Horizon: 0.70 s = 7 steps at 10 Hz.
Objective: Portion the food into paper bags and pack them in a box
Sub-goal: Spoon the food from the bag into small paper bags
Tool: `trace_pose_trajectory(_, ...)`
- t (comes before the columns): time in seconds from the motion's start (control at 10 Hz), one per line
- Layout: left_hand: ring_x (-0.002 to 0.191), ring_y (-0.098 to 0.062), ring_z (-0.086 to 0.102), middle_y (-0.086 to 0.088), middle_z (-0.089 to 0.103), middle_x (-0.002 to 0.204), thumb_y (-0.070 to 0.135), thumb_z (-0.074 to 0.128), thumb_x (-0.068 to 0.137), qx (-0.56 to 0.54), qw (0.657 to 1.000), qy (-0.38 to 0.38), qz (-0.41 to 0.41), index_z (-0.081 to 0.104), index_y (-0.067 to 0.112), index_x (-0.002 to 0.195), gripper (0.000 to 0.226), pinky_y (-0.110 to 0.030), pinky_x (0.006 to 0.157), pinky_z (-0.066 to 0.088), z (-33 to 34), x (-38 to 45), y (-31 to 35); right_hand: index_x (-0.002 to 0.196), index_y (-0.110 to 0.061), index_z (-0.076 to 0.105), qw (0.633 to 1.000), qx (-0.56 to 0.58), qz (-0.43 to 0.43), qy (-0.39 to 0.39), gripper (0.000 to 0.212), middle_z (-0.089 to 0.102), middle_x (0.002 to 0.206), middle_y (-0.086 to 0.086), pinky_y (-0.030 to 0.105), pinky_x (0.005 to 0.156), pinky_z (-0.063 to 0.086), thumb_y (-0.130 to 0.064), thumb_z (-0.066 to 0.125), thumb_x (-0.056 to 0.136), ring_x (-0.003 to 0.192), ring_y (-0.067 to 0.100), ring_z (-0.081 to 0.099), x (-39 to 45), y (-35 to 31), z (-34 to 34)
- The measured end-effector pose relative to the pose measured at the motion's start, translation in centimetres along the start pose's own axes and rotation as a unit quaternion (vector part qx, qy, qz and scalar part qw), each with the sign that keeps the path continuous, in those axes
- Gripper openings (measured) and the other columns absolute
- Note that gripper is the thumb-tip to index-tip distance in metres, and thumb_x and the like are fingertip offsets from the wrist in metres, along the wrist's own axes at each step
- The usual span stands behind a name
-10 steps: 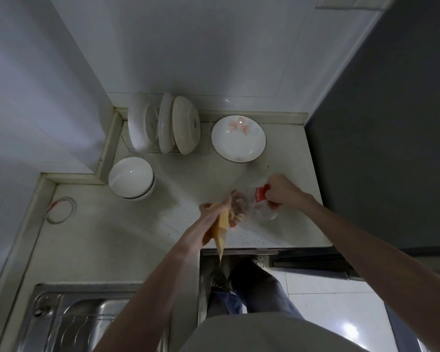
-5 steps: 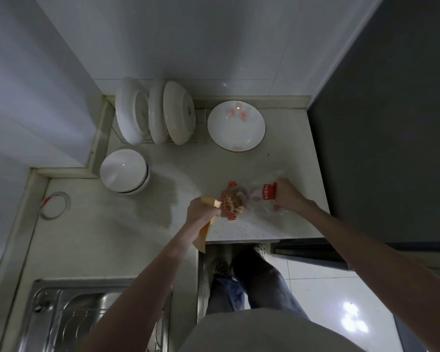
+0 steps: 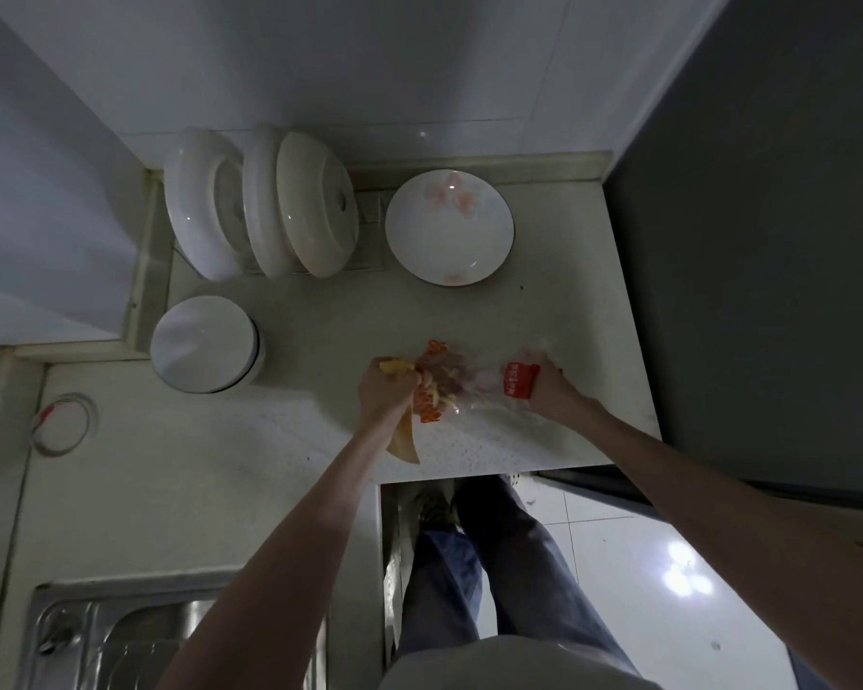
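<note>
While the paper bag [image 3: 403, 430] is gripped at its mouth by the left hand [image 3: 384, 390] near the counter's [image 3: 250, 440] right front edge, the clear food bag [image 3: 469, 383] is clutched at its red label by the right hand [image 3: 544, 390]. For a clean portion, the paper mouth should be kept wide under the food, and the clear bag tipped slowly.

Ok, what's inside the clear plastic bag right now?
Pale snack pieces show through the clear plastic bag near the left hand. The paper bag interior is hidden.
</note>
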State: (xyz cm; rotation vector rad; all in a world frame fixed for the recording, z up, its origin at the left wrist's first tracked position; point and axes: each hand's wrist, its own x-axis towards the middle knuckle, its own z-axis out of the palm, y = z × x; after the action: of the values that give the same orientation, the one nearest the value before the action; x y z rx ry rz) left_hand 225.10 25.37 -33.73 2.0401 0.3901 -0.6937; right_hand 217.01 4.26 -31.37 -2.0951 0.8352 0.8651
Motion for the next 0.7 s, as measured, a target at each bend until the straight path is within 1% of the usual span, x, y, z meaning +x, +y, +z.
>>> trace_pose_trajectory(0.1,0.084,-0.015,0.065,0.001,0.066,0.088,0.02,0.068,0.078,0.0,1.0,-0.022,-0.014,0.061,0.017,0.099,0.022,-0.027,0.069,0.052,-0.3,1.2,0.0,0.12,-0.015,0.05,0.994,-0.027,-0.097,0.04,0.024,0.064,0.109,0.012,0.012,0.059,0.031,-0.014,0.047,0.096,0.057,-0.017,0.053,0.5,-0.5,-0.2)
trace_pose_trajectory(0.2,0.084,-0.016,0.066,-0.001,0.068,0.091,0.02,0.068,0.078,-0.002,0.999,-0.029,-0.028,0.063,0.015,0.099,0.022,-0.028,0.069,0.054,-0.6,1.6,-0.2,0.104,-0.028,0.057,0.932,0.359,-0.021,0.053,0.02,0.057,0.056,0.0,0.015,0.056,0.043,-0.022,0.039,0.099,0.052,0.008,0.052,0.3,-1.5,0.5)
trace_pose_trajectory(0.3,0.075,-0.012,0.065,-0.002,0.068,0.087,0.017,0.068,0.08,-0.034,0.998,-0.032,-0.039,0.063,0.016,0.095,0.016,-0.017,0.049,0.046,-0.5,1.6,-0.1,0.097,-0.018,0.061,0.912,0.406,-0.01,0.063,0.027,0.056,0.052,0.0,0.016,0.049,0.046,-0.016,0.035,0.1,0.047,0.01,0.055,0.2,-2.6,0.8)
trace_pose_trajectory(0.4,0.081,-0.013,0.066,0.0,0.068,0.089,0.015,0.069,0.08,-0.057,0.997,-0.039,-0.046,0.063,0.017,0.098,0.019,-0.019,0.055,0.047,-0.5,1.5,-0.3,0.077,-0.022,0.049,0.915,0.394,0.044,0.074,0.027,0.059,0.051,-0.004,0.008,0.055,0.042,-0.011,0.039,0.099,0.049,0.001,0.057,0.6,-3.6,0.9)
trace_pose_trajectory(0.5,0.08,-0.007,0.063,0.004,0.066,0.091,0.015,0.071,0.079,-0.058,0.997,-0.034,-0.037,0.062,0.018,0.102,0.025,-0.017,0.058,0.044,-0.4,1.3,-0.2,0.07,-0.038,0.018,0.874,0.475,0.101,-0.024,0.049,0.035,0.08,-0.06,0.007,0.067,0.036,-0.011,0.051,0.094,0.072,-0.036,0.037,0.7,-4.1,1.0)
trace_pose_trajectory(0.6,0.078,-0.003,0.059,0.008,0.062,0.089,0.014,0.072,0.079,-0.058,0.997,-0.037,-0.027,0.058,0.019,0.104,0.029,-0.014,0.056,0.041,-0.1,1.3,0.1,0.072,-0.037,0.029,0.83,0.536,0.152,-0.034,0.039,0.063,0.065,0.005,0.002,0.061,0.037,-0.014,0.046,0.099,0.045,-0.03,0.041,1.2,-4.6,0.9)
trace_pose_trajectory(0.7,0.081,-0.009,0.062,0.002,0.065,0.093,0.018,0.071,0.079,-0.054,0.997,-0.046,-0.029,0.059,0.018,0.106,0.029,-0.019,0.058,0.044,-0.1,1.6,0.1,0.066,-0.02,0.051,0.861,0.491,0.128,0.026,0.038,0.068,0.079,0.013,0.018,0.074,0.052,-0.017,0.039,0.102,0.069,0.01,0.068,2.0,-3.7,2.3)
